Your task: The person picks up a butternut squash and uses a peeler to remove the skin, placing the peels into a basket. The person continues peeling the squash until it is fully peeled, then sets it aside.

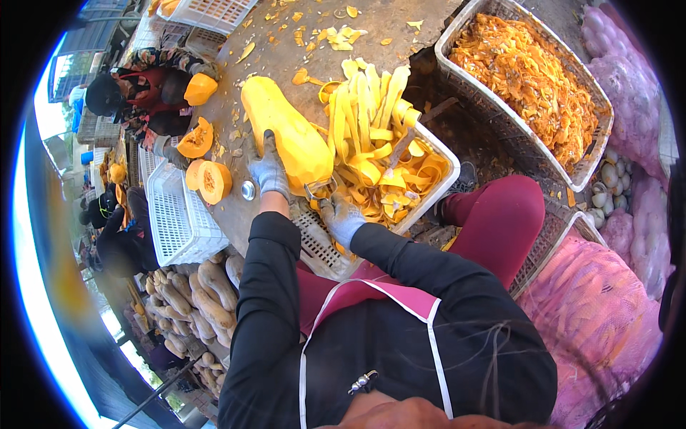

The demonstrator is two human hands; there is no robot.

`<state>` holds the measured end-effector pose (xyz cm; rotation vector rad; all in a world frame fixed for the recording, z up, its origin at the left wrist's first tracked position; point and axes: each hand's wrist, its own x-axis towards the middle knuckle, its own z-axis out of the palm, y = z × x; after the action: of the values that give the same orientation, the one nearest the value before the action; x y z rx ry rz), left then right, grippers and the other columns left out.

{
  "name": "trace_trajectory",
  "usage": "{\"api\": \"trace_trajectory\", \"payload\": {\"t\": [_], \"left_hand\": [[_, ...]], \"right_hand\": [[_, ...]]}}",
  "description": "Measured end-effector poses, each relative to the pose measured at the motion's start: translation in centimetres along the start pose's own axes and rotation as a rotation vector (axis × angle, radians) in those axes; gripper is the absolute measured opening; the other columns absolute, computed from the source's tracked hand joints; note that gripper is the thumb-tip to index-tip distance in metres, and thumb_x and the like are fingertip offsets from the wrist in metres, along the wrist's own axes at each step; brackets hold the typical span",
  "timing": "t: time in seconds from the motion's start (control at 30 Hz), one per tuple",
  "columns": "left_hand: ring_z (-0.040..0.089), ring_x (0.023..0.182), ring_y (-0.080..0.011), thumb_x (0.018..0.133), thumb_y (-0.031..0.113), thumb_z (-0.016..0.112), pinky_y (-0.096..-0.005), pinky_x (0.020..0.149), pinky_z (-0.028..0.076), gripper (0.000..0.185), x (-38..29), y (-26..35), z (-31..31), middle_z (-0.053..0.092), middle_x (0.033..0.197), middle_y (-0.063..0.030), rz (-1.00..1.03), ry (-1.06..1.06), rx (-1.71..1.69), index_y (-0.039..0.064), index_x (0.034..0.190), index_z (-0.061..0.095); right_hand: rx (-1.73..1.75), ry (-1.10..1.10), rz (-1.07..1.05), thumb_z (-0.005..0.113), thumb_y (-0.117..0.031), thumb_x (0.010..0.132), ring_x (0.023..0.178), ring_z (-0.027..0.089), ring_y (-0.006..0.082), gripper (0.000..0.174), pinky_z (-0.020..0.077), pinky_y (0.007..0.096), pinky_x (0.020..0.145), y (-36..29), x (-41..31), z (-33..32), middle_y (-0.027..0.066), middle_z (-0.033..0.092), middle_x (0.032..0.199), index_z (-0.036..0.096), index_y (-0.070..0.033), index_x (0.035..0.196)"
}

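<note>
A large peeled butternut-type pumpkin [292, 139] lies at a slant before me, its yellow surface facetted. My left hand [268, 170], in a grey-white work glove, holds its near-left side, with fingers up along the flesh. My right hand [343, 219], also gloved, grips a metal-framed peeler [320, 187] against the pumpkin's near end. The fingers partly hide its handle. Right beside the pumpkin, long ribbons of peel [364, 112] heap up over a white plastic crate [429, 206].
A crate of orange pulp and seeds [522, 88] stands at upper right. Cut pumpkin halves [214, 182] and a round metal object [248, 190] lie to the left. Across the table sits a co-worker [144, 91]. Whole pumpkins [198, 295] are piled at lower left, mesh sacks [595, 316] at right.
</note>
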<state>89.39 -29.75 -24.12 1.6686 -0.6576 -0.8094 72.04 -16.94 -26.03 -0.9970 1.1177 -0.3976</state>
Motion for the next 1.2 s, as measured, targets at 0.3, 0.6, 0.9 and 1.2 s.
{"api": "trace_trajectory", "payload": {"t": [0.3,0.6,0.9,1.2], "left_hand": [[0.039,0.143,-0.0484,0.077,0.043,0.087,-0.0510,0.117,0.038,0.078,-3.6,1.8,2.5,0.037,0.157,-0.0289,0.617,-0.211,1.213,0.035,0.148,0.056],[0.036,0.147,-0.0446,0.097,0.030,0.070,-0.0471,0.120,0.033,0.061,-2.2,-0.3,-0.5,0.032,0.161,-0.0286,0.606,-0.178,1.082,0.023,0.154,0.050],[0.038,0.145,-0.0456,0.090,0.031,0.077,-0.0486,0.120,0.033,0.064,-1.8,-0.9,-0.4,0.036,0.159,-0.0291,0.629,-0.127,1.031,0.025,0.150,0.056],[0.041,0.142,-0.0466,0.092,0.033,0.075,-0.0476,0.117,0.036,0.064,-2.5,-0.7,0.6,0.038,0.155,-0.0311,0.479,0.038,1.013,0.024,0.151,0.053]], "right_hand": [[-0.075,-0.133,-0.057,0.045,-0.041,0.103,0.093,0.070,0.0417,0.055,0.0525,0.0471,0.084,1.1,-0.2,-2.6,0.0310,0.069,0.099,0.055,0.007,0.127],[-0.333,0.100,-0.374,0.046,-0.034,0.104,0.103,0.067,0.0448,0.043,0.0532,0.0491,0.090,-2.9,6.5,-9.0,0.0326,0.065,0.114,0.060,0.006,0.116],[-0.142,-0.202,-0.086,0.041,-0.043,0.107,0.114,0.063,0.0391,0.057,0.0493,0.0427,0.097,6.9,6.3,-3.6,0.0280,0.062,0.125,0.055,0.003,0.138],[0.434,-0.114,0.137,0.044,-0.044,0.105,0.076,0.059,0.0248,0.043,0.0496,0.0408,0.072,6.2,3.6,3.3,0.0134,0.059,0.084,0.060,-0.005,0.107]]}}
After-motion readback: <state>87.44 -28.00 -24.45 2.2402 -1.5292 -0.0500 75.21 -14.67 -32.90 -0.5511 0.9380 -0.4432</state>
